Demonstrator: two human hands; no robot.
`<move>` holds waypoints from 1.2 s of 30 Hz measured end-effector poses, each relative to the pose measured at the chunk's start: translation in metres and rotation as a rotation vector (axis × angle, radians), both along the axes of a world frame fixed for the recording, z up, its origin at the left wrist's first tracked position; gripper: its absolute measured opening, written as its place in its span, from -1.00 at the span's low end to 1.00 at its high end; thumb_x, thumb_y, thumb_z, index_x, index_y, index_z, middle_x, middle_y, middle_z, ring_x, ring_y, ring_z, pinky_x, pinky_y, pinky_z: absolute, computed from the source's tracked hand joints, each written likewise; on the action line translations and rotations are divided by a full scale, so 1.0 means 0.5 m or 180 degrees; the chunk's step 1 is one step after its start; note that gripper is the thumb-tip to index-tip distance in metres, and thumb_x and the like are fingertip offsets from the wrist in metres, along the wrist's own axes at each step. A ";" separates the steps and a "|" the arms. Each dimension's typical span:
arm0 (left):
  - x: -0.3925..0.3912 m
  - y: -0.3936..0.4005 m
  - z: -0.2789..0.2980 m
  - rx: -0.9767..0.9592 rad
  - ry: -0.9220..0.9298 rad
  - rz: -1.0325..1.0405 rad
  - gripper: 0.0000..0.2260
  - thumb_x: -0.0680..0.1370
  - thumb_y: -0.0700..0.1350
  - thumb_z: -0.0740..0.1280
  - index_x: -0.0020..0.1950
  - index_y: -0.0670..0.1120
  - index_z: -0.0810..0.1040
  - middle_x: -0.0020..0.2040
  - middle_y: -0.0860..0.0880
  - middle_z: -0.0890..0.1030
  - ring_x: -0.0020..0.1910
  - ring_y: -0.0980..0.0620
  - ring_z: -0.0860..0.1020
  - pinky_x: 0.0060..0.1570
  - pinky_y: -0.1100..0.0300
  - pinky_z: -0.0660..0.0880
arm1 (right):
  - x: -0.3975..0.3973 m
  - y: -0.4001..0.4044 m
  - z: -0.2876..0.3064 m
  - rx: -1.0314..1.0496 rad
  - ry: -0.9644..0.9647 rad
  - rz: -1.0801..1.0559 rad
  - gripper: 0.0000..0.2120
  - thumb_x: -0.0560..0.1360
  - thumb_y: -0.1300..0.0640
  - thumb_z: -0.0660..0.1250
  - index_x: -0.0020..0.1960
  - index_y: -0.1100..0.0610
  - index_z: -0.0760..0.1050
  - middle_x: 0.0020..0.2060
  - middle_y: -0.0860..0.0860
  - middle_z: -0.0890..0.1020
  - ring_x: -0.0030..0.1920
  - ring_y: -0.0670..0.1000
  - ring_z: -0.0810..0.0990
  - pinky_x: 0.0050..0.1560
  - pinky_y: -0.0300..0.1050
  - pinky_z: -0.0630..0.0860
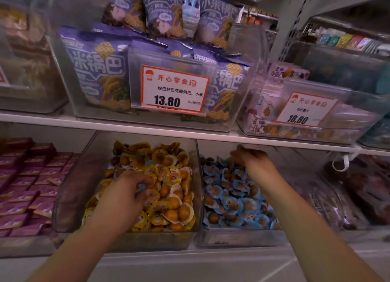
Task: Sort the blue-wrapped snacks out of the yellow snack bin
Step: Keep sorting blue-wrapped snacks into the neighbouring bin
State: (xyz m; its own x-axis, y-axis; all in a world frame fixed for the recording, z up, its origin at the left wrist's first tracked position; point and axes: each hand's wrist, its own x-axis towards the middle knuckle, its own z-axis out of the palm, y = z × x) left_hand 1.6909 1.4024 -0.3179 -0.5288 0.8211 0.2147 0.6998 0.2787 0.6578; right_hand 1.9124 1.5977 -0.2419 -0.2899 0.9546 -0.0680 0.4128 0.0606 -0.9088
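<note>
While both forearms are stretched forward over the lower shelf, the left hand [128, 189] is sunk into the clear bin of yellow-wrapped snacks [164, 197], its fingers curled around a blue-wrapped snack [141, 186] that shows only partly under them. The right hand [251, 159] is held over the far part of the neighbouring bin of blue-wrapped snacks [232, 199], fingers bent downward, though whether anything is pinched in them cannot be told. On the shelf above, purple bags [95, 70] are stacked behind a price label [174, 89] marked 13.80.
</note>
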 end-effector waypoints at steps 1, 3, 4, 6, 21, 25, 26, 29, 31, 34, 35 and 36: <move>-0.002 -0.002 0.002 0.0113 0.0005 0.0043 -0.79 0.51 -0.19 0.43 0.07 0.09 0.65 0.11 0.03 0.59 0.07 0.03 0.57 -0.01 0.19 0.45 | -0.012 0.002 0.002 0.0085 0.0101 0.0010 -0.80 0.61 0.02 0.28 -0.08 0.05 0.65 -0.12 -0.05 0.73 0.08 0.04 0.65 0.12 -0.06 0.54; -0.007 -0.014 0.013 0.0519 0.0143 0.0090 -0.78 0.53 -0.23 0.41 0.10 0.04 0.65 0.08 0.07 0.58 0.06 0.05 0.57 0.02 0.24 0.44 | -0.040 0.001 -0.005 0.0369 0.0123 0.0135 -0.83 0.59 0.12 0.29 -0.04 0.15 0.65 -0.07 0.04 0.72 0.08 0.08 0.65 0.19 -0.01 0.52; -0.012 -0.022 0.023 0.0773 0.0292 0.0095 -0.79 0.54 -0.23 0.40 0.12 0.02 0.65 0.06 0.11 0.55 0.05 0.10 0.55 0.03 0.34 0.41 | -0.055 -0.007 -0.011 0.0487 0.0186 0.0172 -0.84 0.57 0.14 0.30 0.00 0.17 0.64 -0.08 0.05 0.71 0.07 0.08 0.66 0.18 -0.04 0.52; -0.025 -0.051 0.048 0.1275 0.0601 0.0168 -0.84 0.59 -0.16 0.36 0.14 -0.01 0.63 0.06 0.13 0.51 0.03 0.23 0.49 0.06 0.52 0.32 | -0.089 -0.034 -0.022 0.0975 0.0083 0.0298 -0.84 0.57 0.12 0.30 0.05 0.13 0.63 -0.05 0.01 0.70 0.06 -0.02 0.63 0.14 -0.19 0.49; -0.137 -0.156 0.068 0.2307 -0.1013 0.1358 -0.76 0.68 0.00 0.14 0.07 0.11 0.61 -0.30 0.20 0.55 -0.29 0.21 0.51 -0.31 0.40 0.35 | -0.405 -0.098 -0.103 0.1758 -0.3703 0.2450 -0.40 0.47 -0.19 0.11 0.48 -0.03 0.28 0.44 0.12 0.38 0.38 0.22 0.42 0.34 0.13 0.40; -0.152 -0.162 0.066 0.2424 -0.1458 0.1357 -0.76 0.68 0.00 0.15 0.04 0.12 0.62 -0.41 0.14 0.50 -0.43 0.16 0.43 -0.42 0.28 0.32 | -0.425 -0.101 -0.110 0.1755 -0.3318 0.2467 -0.56 0.49 -0.02 0.28 0.35 0.04 0.45 0.33 0.12 0.51 0.29 0.13 0.50 0.25 -0.08 0.43; -0.153 -0.163 0.067 0.2459 -0.1569 0.1325 -0.76 0.68 0.00 0.15 0.03 0.11 0.62 -0.44 0.11 0.47 -0.46 0.13 0.40 -0.45 0.23 0.31 | -0.424 -0.102 -0.111 0.1818 -0.3135 0.2454 -0.65 0.50 0.02 0.31 0.26 0.04 0.52 0.26 0.09 0.57 0.24 0.08 0.54 0.20 -0.14 0.44; -0.157 -0.166 0.071 0.2467 -0.1722 0.1297 -0.76 0.67 0.01 0.17 -0.01 0.10 0.63 -0.43 0.13 0.48 -0.45 0.13 0.41 -0.40 0.17 0.30 | -0.419 -0.106 -0.101 0.1755 -0.2682 0.2216 -0.72 0.51 -0.07 0.34 0.14 0.03 0.61 0.15 0.04 0.62 0.17 0.05 0.58 0.08 -0.20 0.44; -0.157 -0.167 0.072 0.2436 -0.1766 0.1272 -0.76 0.67 0.01 0.17 -0.02 0.09 0.63 -0.41 0.19 0.51 -0.45 0.19 0.42 -0.37 0.22 0.31 | -0.425 -0.103 -0.084 0.1785 -0.2597 0.1838 -0.73 0.50 -0.09 0.33 0.07 0.04 0.63 0.09 0.06 0.64 0.12 0.09 0.60 0.02 -0.16 0.47; -0.155 -0.169 0.073 0.2287 -0.1730 0.1184 -0.75 0.68 -0.01 0.17 -0.03 0.06 0.63 -0.43 0.24 0.51 -0.47 0.26 0.42 -0.43 0.37 0.29 | -0.450 -0.112 -0.069 0.1994 -0.2179 0.1406 -0.83 0.49 0.01 0.34 0.03 0.03 0.61 0.05 0.06 0.64 0.10 0.11 0.59 0.07 -0.09 0.52; -0.154 -0.170 0.074 0.2249 -0.1720 0.1158 -0.75 0.68 -0.02 0.16 -0.02 0.05 0.63 -0.44 0.25 0.51 -0.48 0.26 0.42 -0.45 0.40 0.28 | -0.459 -0.122 -0.073 0.2165 -0.2024 0.1468 -0.86 0.48 0.03 0.34 0.01 0.02 0.60 0.03 0.04 0.62 0.07 0.09 0.58 0.04 -0.11 0.50; -0.153 -0.171 0.074 0.2217 -0.1717 0.1145 -0.75 0.68 -0.02 0.16 -0.02 0.04 0.63 -0.44 0.25 0.51 -0.48 0.26 0.43 -0.45 0.41 0.29 | -0.469 -0.135 -0.080 0.2319 -0.1982 0.1665 -0.87 0.48 0.04 0.33 0.00 0.01 0.59 0.01 0.02 0.59 0.05 0.07 0.57 0.01 -0.12 0.49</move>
